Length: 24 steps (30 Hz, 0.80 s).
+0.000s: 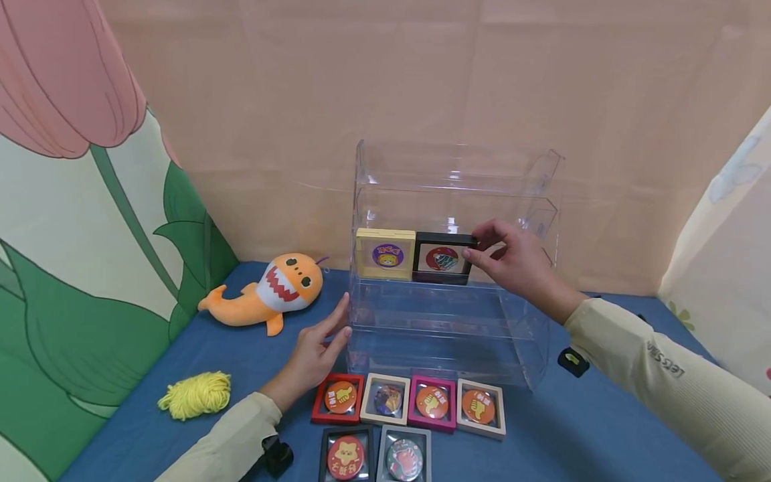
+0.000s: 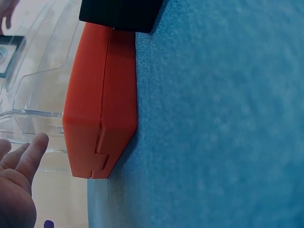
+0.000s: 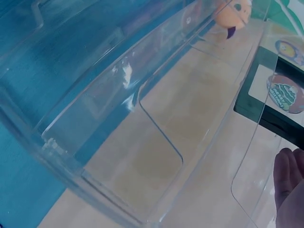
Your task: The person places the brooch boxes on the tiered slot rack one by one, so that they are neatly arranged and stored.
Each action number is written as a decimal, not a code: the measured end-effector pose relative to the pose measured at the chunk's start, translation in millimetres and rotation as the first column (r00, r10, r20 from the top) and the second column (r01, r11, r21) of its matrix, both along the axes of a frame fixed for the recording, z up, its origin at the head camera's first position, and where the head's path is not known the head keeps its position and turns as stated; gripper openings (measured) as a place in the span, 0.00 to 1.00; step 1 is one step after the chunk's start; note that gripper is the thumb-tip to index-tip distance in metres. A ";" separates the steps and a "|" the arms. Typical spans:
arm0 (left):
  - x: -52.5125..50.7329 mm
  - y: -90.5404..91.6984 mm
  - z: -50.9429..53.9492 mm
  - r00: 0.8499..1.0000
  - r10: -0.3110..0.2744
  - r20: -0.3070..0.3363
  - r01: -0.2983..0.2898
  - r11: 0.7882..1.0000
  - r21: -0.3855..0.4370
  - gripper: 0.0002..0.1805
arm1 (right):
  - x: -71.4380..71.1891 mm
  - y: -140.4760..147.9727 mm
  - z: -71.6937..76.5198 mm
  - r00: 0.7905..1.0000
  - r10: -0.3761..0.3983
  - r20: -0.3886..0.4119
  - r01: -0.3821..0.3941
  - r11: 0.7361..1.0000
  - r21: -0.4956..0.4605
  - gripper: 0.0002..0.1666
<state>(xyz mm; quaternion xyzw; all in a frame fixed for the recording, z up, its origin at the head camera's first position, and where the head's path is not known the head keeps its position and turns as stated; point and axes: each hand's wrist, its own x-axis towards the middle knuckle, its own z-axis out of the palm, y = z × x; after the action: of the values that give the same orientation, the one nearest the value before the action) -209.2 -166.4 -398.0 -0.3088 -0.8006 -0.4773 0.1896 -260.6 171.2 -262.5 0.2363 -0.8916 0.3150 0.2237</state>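
Observation:
A clear acrylic display rack (image 1: pixel 434 321) stands on the blue table. On its middle tier, a cream square frame (image 1: pixel 385 254) with a purple round badge sits left of a black square frame (image 1: pixel 443 259) with a red round badge. My right hand (image 1: pixel 512 260) holds the black frame by its right edge, thumb at the front and fingers by the top corner. My left hand (image 1: pixel 316 349) rests with extended fingers against the rack's lower left side. In the left wrist view, a red frame (image 2: pixel 99 104) lies close to that hand.
Before the rack lie several framed badges, among them a magenta frame (image 1: pixel 432 404), a white frame (image 1: pixel 482 408) and a grey frame (image 1: pixel 404 455). An orange shark plush (image 1: pixel 271 293) and a yellow yarn skein (image 1: pixel 195 395) lie to the left.

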 end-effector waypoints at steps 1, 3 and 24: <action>-2.7 -1.0 -4.0 1.000 0.001 -0.003 0.000 1.000 0.002 0.34 | 0.8 0.2 0.6 1.000 0.002 -0.001 -0.002 1.000 -0.001 0.19; -6.0 -2.5 -9.3 1.000 0.000 -0.004 0.000 1.000 0.009 0.34 | 3.0 1.1 1.9 1.000 0.001 -0.014 -0.001 1.000 0.002 0.19; 14.3 4.5 21.6 0.999 -0.016 0.049 0.014 1.000 0.024 0.31 | 95.0 36.9 -79.3 0.974 0.223 0.051 -0.228 0.956 0.186 0.10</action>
<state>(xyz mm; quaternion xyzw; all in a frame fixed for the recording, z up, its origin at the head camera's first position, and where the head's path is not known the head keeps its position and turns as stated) -194.9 -161.9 -376.3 -0.3007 -0.7969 -0.4957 0.1699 -165.6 208.1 -341.8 0.3521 -0.8880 0.2553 0.1493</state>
